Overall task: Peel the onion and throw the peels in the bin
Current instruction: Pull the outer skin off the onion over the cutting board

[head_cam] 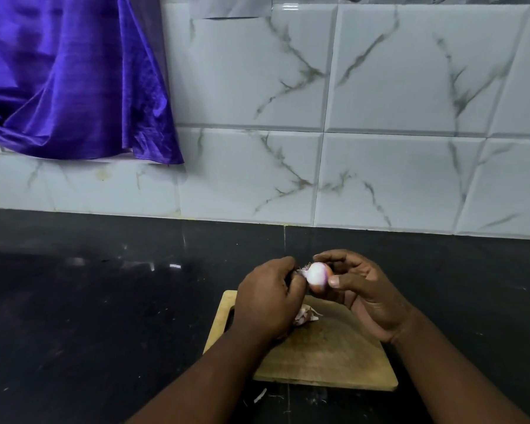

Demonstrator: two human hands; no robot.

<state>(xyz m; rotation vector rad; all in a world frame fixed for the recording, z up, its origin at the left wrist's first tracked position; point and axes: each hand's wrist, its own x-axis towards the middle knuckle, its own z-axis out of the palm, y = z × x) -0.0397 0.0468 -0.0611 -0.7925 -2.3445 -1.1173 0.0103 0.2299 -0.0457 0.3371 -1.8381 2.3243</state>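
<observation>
Two bare forearms are being shown at the lower centre, ending in the left hand point(265, 298) and right hand point(369, 296); no sleeves are being worn.

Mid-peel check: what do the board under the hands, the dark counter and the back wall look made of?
The tan rectangular cutting board looks like wood: matte, worn grain, with a handle slot. The black countertop seems polished stone, since it is glossy and reflects light, though laminate is possible. The white grey-veined wall tiles look like glazed ceramic with a marble print, bevelled edges and grout lines.

Right hand point(366, 296) cupped, left hand point(268, 296) apparently pinching, both raised.
</observation>
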